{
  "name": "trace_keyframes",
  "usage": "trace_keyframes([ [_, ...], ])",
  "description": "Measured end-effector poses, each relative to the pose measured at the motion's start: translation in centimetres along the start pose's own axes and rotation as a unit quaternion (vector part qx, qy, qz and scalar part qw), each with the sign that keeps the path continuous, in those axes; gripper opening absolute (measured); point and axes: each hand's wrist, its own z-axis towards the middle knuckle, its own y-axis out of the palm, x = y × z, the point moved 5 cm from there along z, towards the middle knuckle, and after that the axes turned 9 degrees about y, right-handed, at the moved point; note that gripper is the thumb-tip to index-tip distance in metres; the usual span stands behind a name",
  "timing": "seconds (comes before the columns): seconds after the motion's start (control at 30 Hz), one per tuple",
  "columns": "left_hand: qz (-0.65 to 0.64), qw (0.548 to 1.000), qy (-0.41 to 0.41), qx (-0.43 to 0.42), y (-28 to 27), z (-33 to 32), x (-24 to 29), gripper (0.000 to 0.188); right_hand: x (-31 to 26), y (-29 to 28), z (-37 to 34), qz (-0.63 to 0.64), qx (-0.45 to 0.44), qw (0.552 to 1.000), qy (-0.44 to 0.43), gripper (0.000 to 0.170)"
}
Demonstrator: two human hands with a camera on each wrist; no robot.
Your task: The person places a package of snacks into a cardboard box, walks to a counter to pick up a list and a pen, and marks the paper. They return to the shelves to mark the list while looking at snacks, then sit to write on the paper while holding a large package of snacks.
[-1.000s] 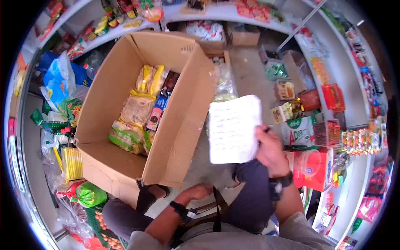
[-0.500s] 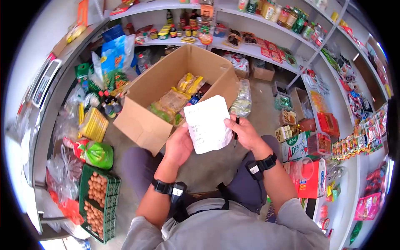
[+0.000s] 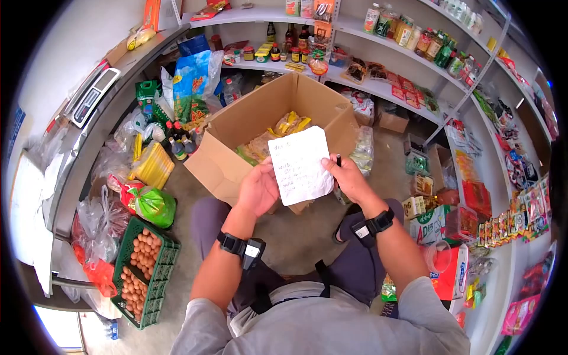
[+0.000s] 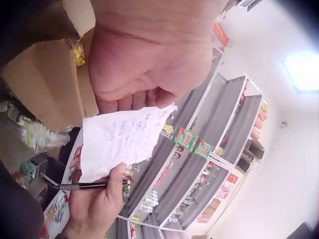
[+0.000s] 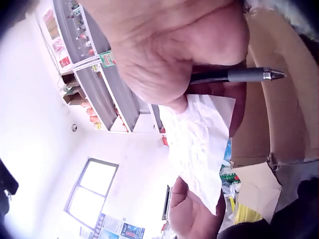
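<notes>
A creased white sheet of paper with handwritten lines is held up between both hands, in front of an open cardboard box. My right hand pinches its right edge, thumb on the written face, and also holds a black pen that sticks out past the fingers. At the sheet's left edge, my left hand grips it with fingers curled behind; those fingertips are hidden in the head view. Yellow packets lie inside the box, partly covered by the paper. The left wrist view shows the paper's writing.
A green crate of eggs stands on the floor at the left, near a green bag and yellow packs. Shelves with bottles and packets curve round the back and right. A red box sits at the right.
The left hand came up from low near the lap to the paper's left edge. The paper moved left and is now held by both hands. The head view has shifted, showing more shelves and the egg crate.
</notes>
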Motion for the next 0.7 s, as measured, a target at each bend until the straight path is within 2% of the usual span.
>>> trace_keyframes([
  [0.23,0.032,0.999,-0.029,0.010,-2.4,7.2,0.5,0.052,0.3,-3.3,6.9,0.004,0.041,0.999,-0.024,0.023],
  [0.33,0.038,0.998,-0.041,0.018,-3.3,10.3,0.6,0.052,2.1,-4.6,11.4,0.031,0.033,0.997,-0.066,0.024],
  [0.53,0.041,0.997,-0.052,0.039,-6.7,15.9,-0.3,0.049,3.7,-6.7,16.5,-0.017,0.047,0.999,-0.010,0.024],
  [0.7,0.001,0.996,-0.057,0.072,-10.1,18.9,-1.6,0.049,5.1,-6.8,20.5,-0.011,0.044,0.999,-0.019,0.028],
])
